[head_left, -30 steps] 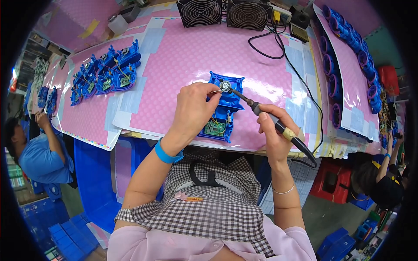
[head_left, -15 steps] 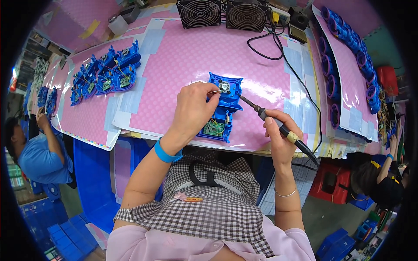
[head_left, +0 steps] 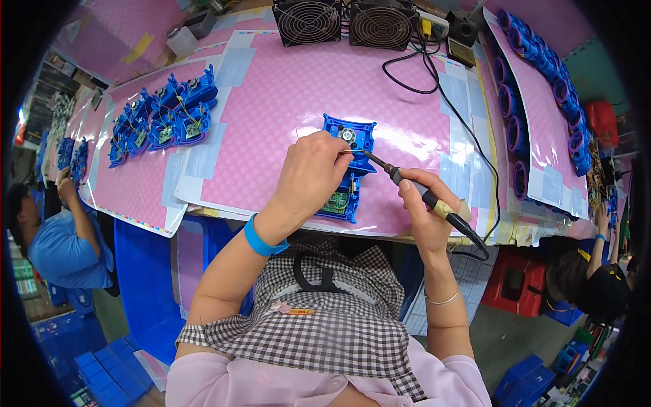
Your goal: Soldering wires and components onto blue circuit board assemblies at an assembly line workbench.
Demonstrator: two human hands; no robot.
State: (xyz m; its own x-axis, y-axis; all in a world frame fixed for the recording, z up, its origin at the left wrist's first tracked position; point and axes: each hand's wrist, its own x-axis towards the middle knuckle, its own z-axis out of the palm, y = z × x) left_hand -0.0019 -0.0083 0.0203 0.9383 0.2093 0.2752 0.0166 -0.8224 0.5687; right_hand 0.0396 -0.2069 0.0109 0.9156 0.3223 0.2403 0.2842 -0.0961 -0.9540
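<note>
On the pink table mat lies a blue plastic housing (head_left: 367, 129) in two joined parts. Its far part carries a round speaker (head_left: 347, 136); the near one holds a green circuit board (head_left: 336, 202), partly covered by my left hand (head_left: 313, 169). The fingers of that hand pinch a thin solder wire (head_left: 353, 150), whose end reaches over the far part. My right hand (head_left: 427, 210) grips a soldering iron (head_left: 397, 176) like a pen. The iron's tip meets or nearly meets the wire's end, just below the speaker; contact is too small to tell.
Several similar blue housings (head_left: 163, 119) stand in rows at the left. Two black fans (head_left: 308, 24) sit at the back, near a black cable (head_left: 468, 122) running along the right. Blue rings (head_left: 517, 136) line a rack at right. Co-workers sit on both sides.
The soldering iron's tip has moved left, from the housing's right edge to below the speaker. My left hand has shifted slightly right and down with the solder wire, covering more of the circuit board.
</note>
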